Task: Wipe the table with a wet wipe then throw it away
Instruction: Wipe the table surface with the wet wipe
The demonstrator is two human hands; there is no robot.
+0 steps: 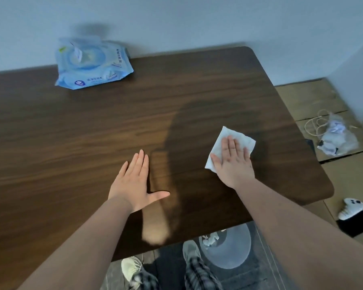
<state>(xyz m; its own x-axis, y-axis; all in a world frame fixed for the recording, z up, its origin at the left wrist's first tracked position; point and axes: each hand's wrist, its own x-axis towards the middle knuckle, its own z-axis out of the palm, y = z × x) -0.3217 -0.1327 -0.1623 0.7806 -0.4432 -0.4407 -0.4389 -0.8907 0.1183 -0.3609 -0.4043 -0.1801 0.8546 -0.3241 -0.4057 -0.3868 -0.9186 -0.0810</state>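
Note:
A white wet wipe (224, 141) lies spread on the dark wooden table (92, 132), right of its middle. My right hand (233, 162) presses flat on the wipe with fingers extended, covering its near half. My left hand (134, 181) rests palm down on the bare table to the left, fingers apart, holding nothing. A blue pack of wet wipes (92, 63) sits at the table's far edge against the wall, its lid flipped up and a wipe poking out. A translucent bin (226, 245) with crumpled white paper in it stands on the floor below the table's near edge.
The wall runs along the table's far side. To the right, cardboard sheets (314, 101) cover the floor, with a clear bag and cord (331, 135) on them. A white object (352, 208) lies near the table's right corner. My feet in pale shoes (132, 268) stand under the near edge.

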